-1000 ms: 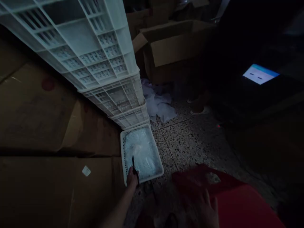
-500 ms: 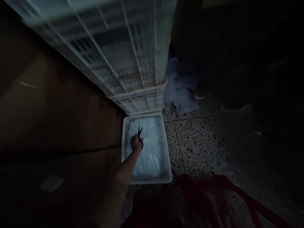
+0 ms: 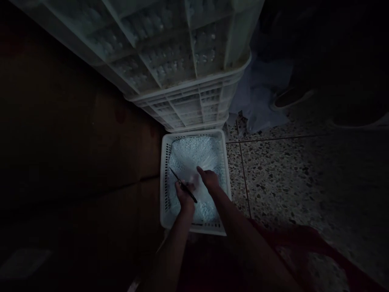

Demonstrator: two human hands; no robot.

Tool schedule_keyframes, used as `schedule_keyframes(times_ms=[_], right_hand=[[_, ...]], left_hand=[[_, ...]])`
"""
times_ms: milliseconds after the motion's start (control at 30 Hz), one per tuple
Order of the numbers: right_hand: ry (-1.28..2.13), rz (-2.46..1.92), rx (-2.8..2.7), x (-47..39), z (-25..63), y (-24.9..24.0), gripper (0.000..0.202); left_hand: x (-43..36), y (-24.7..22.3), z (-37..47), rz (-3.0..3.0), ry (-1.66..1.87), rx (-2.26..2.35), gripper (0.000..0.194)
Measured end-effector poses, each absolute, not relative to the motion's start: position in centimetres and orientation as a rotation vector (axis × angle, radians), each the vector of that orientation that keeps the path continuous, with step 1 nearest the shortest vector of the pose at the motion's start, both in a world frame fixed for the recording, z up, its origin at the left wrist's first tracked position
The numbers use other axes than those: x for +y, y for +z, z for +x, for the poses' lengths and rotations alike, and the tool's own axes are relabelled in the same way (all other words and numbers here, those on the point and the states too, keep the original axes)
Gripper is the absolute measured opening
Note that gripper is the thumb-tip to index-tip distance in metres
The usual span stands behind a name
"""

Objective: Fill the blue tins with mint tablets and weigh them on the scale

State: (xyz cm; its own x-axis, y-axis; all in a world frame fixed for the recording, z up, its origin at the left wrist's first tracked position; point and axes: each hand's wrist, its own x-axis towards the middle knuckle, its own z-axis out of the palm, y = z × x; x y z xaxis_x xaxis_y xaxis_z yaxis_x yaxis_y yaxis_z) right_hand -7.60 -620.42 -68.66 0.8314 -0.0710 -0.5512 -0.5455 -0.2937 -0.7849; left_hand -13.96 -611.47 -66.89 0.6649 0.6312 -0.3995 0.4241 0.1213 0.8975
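Observation:
A clear plastic bag (image 3: 194, 152) full of small pale pellets lies in a white slotted crate (image 3: 225, 178) on the floor. My left hand (image 3: 184, 196) is closed around dark-handled scissors (image 3: 184, 186), whose blades point up and left over the bag. My right hand (image 3: 209, 178) grips the gathered plastic near the bag's middle, thumb uppermost. The left fingertips are close to the same plastic; in the dim light I cannot tell whether they touch it.
Tall white stacked crates (image 3: 182, 91) rise just beyond the low crate. A brown panel (image 3: 121, 154) runs along the left. Pale crumpled plastic (image 3: 264, 105) and a person's shoe (image 3: 293, 97) are on the speckled floor (image 3: 279, 170) at right.
My right hand has come into view and taken hold of the bag's plastic. The scissors in my left hand have turned from pointing up to pointing left, with their blades now together.

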Motion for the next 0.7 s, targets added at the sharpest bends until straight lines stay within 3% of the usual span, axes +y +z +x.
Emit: schedule_keyframes(times_ms=[100, 300, 500, 633, 700], right_hand=[[0.643, -1.807, 0.505, -618.1, -6.0, -70.7, 0.042], [0.716, -1.63, 0.467, -619.3, -7.3, -71.4, 0.021], [0.651, -1.26, 0.486, -621.0, -10.5, -70.8, 0.049], [0.611, -1.062, 0.549, -620.6, -11.7, -70.8, 0.048], [0.594, -0.988, 0.58, -620.4, -12.2, -70.5, 0.044]], left_hand=[[-613.1, -67.8, -14.8, 1.403, 0.173, 0.977, 0.026], [-612.1, -66.1, -18.2, 1.313, 0.029, 1.07, 0.033], [-608.1, -61.5, -18.3, 1.298, -0.386, 0.972, 0.042], [-607.6, -60.3, -16.4, 1.18, -0.722, 0.87, 0.051], [-607.9, -60.8, -16.2, 1.219, -0.661, 0.884, 0.049]])
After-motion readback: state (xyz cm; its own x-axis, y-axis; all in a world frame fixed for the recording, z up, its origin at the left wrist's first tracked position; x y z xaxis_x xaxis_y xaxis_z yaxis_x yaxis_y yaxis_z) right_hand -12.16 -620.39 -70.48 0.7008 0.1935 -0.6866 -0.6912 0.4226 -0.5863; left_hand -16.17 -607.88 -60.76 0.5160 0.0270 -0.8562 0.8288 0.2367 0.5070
